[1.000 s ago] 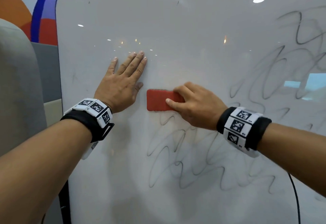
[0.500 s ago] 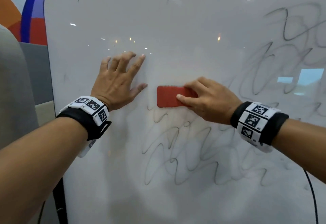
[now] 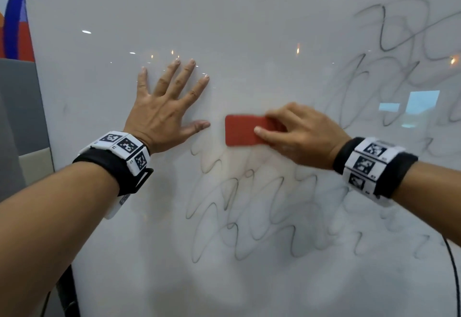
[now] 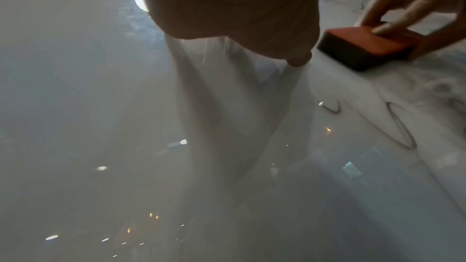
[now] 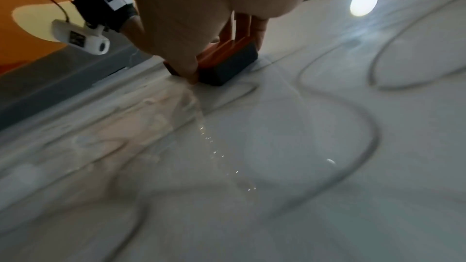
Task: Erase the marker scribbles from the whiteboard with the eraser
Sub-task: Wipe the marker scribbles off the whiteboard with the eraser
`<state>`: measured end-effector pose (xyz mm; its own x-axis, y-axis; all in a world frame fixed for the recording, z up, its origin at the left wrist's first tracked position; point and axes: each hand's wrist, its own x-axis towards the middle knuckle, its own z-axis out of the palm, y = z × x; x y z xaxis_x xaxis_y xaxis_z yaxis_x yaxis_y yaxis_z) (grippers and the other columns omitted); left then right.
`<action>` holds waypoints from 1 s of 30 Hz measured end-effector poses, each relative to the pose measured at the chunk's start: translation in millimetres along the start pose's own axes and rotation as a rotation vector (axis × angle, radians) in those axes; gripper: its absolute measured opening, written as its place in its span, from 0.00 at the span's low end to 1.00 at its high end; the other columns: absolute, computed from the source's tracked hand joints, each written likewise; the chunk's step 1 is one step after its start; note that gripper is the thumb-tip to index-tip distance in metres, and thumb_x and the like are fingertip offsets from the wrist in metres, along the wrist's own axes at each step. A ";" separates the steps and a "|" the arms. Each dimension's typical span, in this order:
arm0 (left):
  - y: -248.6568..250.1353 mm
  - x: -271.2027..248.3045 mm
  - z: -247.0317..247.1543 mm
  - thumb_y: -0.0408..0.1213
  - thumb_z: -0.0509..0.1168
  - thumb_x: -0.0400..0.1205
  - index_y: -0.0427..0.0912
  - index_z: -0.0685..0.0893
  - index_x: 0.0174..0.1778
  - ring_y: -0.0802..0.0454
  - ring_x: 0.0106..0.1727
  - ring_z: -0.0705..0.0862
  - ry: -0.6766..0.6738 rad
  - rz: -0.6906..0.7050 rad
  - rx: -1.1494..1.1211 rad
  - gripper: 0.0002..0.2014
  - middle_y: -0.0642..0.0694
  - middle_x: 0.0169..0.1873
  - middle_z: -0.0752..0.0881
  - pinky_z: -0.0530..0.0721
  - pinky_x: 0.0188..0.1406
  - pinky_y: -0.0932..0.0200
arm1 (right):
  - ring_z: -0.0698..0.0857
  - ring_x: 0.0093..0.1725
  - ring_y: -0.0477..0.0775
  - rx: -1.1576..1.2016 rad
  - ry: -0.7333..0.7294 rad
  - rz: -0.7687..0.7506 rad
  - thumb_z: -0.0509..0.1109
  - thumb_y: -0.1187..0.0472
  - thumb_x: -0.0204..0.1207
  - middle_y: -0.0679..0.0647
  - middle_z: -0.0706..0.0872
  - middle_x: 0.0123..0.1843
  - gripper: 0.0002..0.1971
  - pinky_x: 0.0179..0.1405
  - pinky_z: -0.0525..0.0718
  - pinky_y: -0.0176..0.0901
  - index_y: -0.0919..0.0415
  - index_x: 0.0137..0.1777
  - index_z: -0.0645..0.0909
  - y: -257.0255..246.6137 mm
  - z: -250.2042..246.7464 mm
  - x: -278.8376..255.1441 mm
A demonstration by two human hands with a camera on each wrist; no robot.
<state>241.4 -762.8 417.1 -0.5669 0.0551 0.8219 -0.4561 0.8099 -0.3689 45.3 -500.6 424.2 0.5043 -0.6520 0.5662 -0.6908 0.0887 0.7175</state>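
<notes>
Ceiling-light glare dots the glossy whiteboard (image 3: 249, 30); both wrist views are dim and blurred.

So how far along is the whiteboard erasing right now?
Early on. The upper left of the whiteboard looks clean. The right hand grips the red eraser flat on the board while the left hand braces it. Left: faded scribbles below the eraser and darker ones at upper right.

Left of the board: a grey padded panel (image 3: 22, 107) below a wall mural (image 3: 15, 17) in blue, red and orange. Lower right: a thin black cable (image 3: 452, 262).
</notes>
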 end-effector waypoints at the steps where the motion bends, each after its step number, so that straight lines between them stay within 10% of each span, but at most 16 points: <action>1: -0.1 -0.2 -0.1 0.72 0.46 0.80 0.56 0.53 0.88 0.43 0.88 0.49 0.002 -0.001 -0.001 0.41 0.46 0.88 0.49 0.54 0.75 0.17 | 0.83 0.44 0.68 -0.027 0.029 0.029 0.71 0.62 0.80 0.69 0.86 0.56 0.14 0.40 0.84 0.57 0.60 0.63 0.87 11.8 -4.7 5.1; 6: 1.0 -1.5 -1.3 0.71 0.46 0.80 0.56 0.52 0.88 0.42 0.88 0.48 -0.006 -0.011 -0.012 0.41 0.46 0.88 0.49 0.53 0.76 0.17 | 0.79 0.51 0.68 -0.084 0.158 0.350 0.77 0.60 0.73 0.69 0.83 0.59 0.22 0.46 0.81 0.55 0.60 0.67 0.85 24.8 -9.0 10.3; 13: 2.8 -2.2 -5.3 0.71 0.45 0.80 0.56 0.51 0.88 0.43 0.88 0.48 -0.024 -0.030 -0.027 0.41 0.47 0.88 0.49 0.53 0.76 0.18 | 0.82 0.45 0.66 0.029 -0.058 -0.047 0.69 0.62 0.81 0.68 0.86 0.57 0.13 0.42 0.84 0.57 0.60 0.64 0.87 -5.1 2.5 -18.4; 20: 7.2 -2.7 -7.9 0.71 0.45 0.80 0.56 0.51 0.87 0.43 0.88 0.49 -0.042 -0.063 -0.041 0.41 0.47 0.88 0.49 0.53 0.77 0.20 | 0.79 0.54 0.70 -0.051 0.138 0.356 0.78 0.60 0.73 0.69 0.82 0.60 0.22 0.47 0.82 0.57 0.59 0.68 0.84 38.3 -19.2 -4.7; 27: 8.9 -3.3 -7.3 0.71 0.46 0.80 0.56 0.52 0.87 0.43 0.87 0.50 -0.043 -0.077 -0.035 0.41 0.47 0.88 0.50 0.56 0.77 0.20 | 0.83 0.46 0.68 0.043 -0.087 -0.027 0.74 0.61 0.77 0.69 0.85 0.58 0.16 0.41 0.86 0.59 0.60 0.65 0.86 3.8 -2.9 -31.6; 30: 9.6 -4.9 -6.1 0.71 0.45 0.80 0.56 0.52 0.87 0.43 0.87 0.50 -0.043 -0.080 -0.038 0.40 0.47 0.88 0.50 0.55 0.78 0.21 | 0.82 0.49 0.70 0.006 0.026 0.108 0.76 0.61 0.76 0.70 0.84 0.59 0.18 0.45 0.85 0.60 0.60 0.66 0.86 36.2 -17.6 -12.6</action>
<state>244.0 -751.6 412.1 -0.5587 -0.0349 0.8286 -0.4750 0.8325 -0.2852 23.0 -475.9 450.1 0.4396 -0.6192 0.6506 -0.7451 0.1532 0.6491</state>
